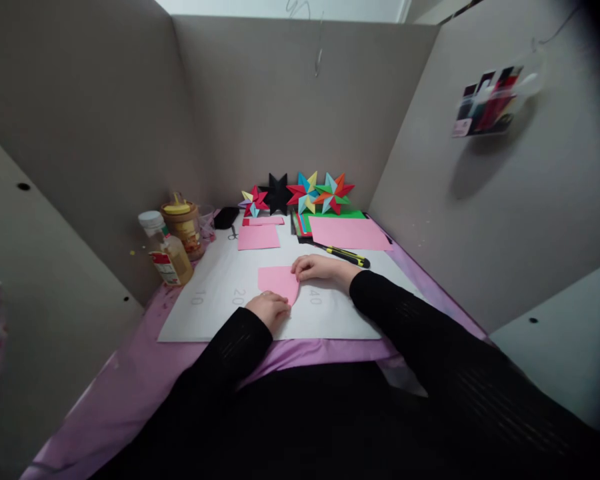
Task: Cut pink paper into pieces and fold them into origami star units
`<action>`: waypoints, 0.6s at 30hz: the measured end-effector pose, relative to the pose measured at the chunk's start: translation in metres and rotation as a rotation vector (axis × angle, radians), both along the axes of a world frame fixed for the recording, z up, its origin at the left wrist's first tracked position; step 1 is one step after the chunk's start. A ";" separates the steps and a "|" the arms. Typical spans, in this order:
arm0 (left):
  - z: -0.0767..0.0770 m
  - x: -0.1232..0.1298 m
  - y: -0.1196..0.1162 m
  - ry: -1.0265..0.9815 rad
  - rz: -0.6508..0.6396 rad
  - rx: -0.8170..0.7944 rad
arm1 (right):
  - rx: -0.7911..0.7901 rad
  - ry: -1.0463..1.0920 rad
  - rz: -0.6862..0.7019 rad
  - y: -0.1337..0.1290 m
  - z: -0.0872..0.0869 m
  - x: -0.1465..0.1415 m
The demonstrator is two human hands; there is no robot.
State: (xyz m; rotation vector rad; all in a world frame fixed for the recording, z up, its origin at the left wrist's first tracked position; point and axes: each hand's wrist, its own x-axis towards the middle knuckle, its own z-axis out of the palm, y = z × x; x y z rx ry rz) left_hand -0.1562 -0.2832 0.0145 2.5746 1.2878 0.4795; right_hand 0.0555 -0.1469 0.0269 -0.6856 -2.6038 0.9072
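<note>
A small sheet of pink paper [276, 280] lies on the white mat in front of me, its right side lifted and curved. At its upper right corner, my right hand [314, 267] is closed, pinching the edge between thumb and fingers. My left hand [270, 308] covers the lower edge, with its fingers closed at the lower right corner of the same sheet. Part of the paper is hidden under the fingers. Just beyond my right hand lies a yellow and black utility knife [347, 255].
Pink sheets [259, 237] lie behind, and a larger pink sheet [350, 233] tops a coloured paper stack. Folded paper stars [305, 192] stand at the back wall. Small scissors [233, 233], a bottle [167, 257] and a brown jar [184, 230] are left. Grey panels surround the table.
</note>
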 end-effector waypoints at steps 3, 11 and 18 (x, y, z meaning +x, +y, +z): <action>0.002 -0.001 0.019 -0.004 0.042 -0.063 | -0.008 -0.073 0.023 0.008 0.005 -0.008; -0.010 0.001 0.025 -0.066 0.253 -0.051 | 0.060 -0.177 0.036 0.016 0.006 -0.031; -0.006 0.007 0.021 -0.051 0.268 -0.008 | 0.177 -0.173 -0.012 0.021 0.004 -0.045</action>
